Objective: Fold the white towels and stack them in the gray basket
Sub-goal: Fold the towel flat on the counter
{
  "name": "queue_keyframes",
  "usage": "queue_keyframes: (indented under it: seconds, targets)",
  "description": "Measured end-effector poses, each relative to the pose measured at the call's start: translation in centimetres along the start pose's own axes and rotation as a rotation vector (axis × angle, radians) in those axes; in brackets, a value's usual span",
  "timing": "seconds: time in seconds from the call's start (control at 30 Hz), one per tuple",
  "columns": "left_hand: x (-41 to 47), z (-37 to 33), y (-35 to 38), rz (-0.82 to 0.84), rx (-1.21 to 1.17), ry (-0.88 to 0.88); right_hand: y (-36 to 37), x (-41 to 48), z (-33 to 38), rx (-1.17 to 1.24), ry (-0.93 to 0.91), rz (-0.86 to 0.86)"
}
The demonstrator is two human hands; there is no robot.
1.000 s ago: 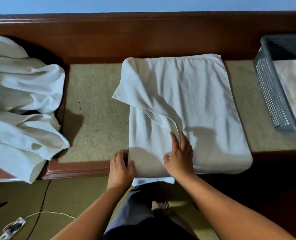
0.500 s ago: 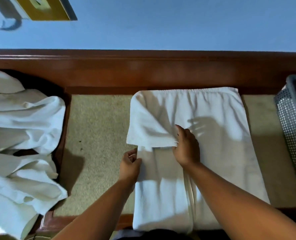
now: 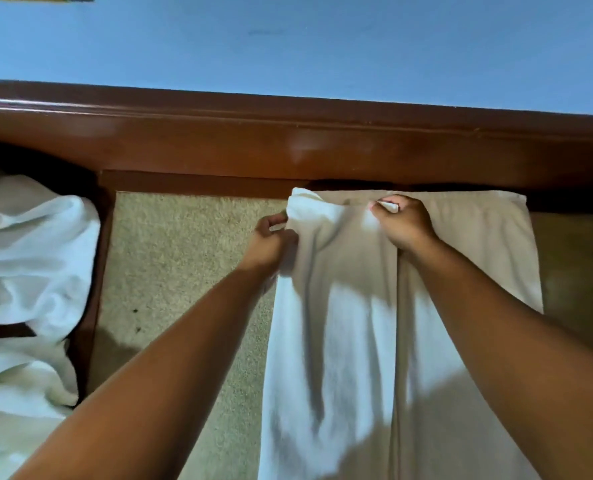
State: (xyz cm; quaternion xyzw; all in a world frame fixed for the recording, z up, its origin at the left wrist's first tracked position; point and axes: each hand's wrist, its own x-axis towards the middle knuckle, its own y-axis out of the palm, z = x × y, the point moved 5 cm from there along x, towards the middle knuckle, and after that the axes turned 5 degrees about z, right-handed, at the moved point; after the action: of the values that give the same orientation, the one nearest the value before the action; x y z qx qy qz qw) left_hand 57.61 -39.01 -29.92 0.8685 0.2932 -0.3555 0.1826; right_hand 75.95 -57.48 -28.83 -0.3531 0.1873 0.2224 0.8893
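Note:
A white towel [image 3: 350,341] lies lengthwise on the beige carpeted bench top [image 3: 184,271], its left third folded over toward the middle. My left hand [image 3: 271,242] pinches the towel's left edge near the far corner. My right hand [image 3: 404,221] grips the folded flap's far corner close to the wooden back rail. Both arms stretch across the towel. The gray basket is out of view.
A heap of unfolded white towels [image 3: 28,271] fills the left side. A dark wooden rail [image 3: 288,147] runs along the back under a blue wall [image 3: 288,39]. A wooden divider [image 3: 90,289] separates the heap from the carpeted surface.
Both hands have slid from the towel's near and middle part up to its far end, flattening the left flap. The view has tilted up and the basket has left the frame.

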Motion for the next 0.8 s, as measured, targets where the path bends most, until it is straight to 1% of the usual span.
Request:
queue_keyframes:
  seconds: [0.1,0.2,0.27,0.3,0.37,0.43,0.5,0.53,0.57,0.63,0.7,0.77,0.8]
  targets:
    - [0.7,-2.6,0.5,0.048,0.268,0.107,0.0,0.4,0.2,-0.022,-0.031,0.046]
    - [1.1,-5.2,0.3,0.144,0.643,0.278,0.2,0.6,0.2,-0.030,-0.074,0.090]
    - [2.4,-6.5,0.2,0.186,0.917,0.317,0.0,0.6,0.0,0.000,-0.057,0.090]
    - [3.0,-7.1,0.3,0.223,1.017,0.325,0.0,0.6,0.0,0.020,-0.032,0.091]
    - [3.9,-8.0,0.6,0.318,1.142,0.325,-0.1,0.4,0.1,0.036,0.008,0.115]
    - [4.3,-8.7,0.4,0.378,1.224,0.325,-0.2,0.2,0.3,0.048,0.043,0.196]
    - [4.4,-9.4,-0.3,0.352,1.375,0.404,-0.5,0.0,0.4,0.037,0.097,0.307]
    - [4.4,-9.6,-0.8,0.321,1.448,0.456,-0.8,-0.1,0.4,-0.036,0.109,0.350]
    - [4.4,-9.7,-1.2,0.304,1.486,0.485,-1.2,-0.3,0.6,-0.133,0.111,0.362]
    - [4.2,-9.7,-1.9,0.294,1.422,0.457,-1.9,-0.1,0.7,-0.245,0.082,0.274]
    - [4.3,-9.3,-2.0,0.223,1.332,0.469,-2.1,0.2,1.2,-0.227,0.032,0.122]
    - [4.5,-8.5,-1.7,0.093,1.336,0.521,-1.5,0.5,1.5,-0.198,-0.003,-0.003]
    - [4.5,-8.2,-1.5,0.015,1.339,0.514,-1.2,0.8,1.4,-0.164,0.003,-0.052]
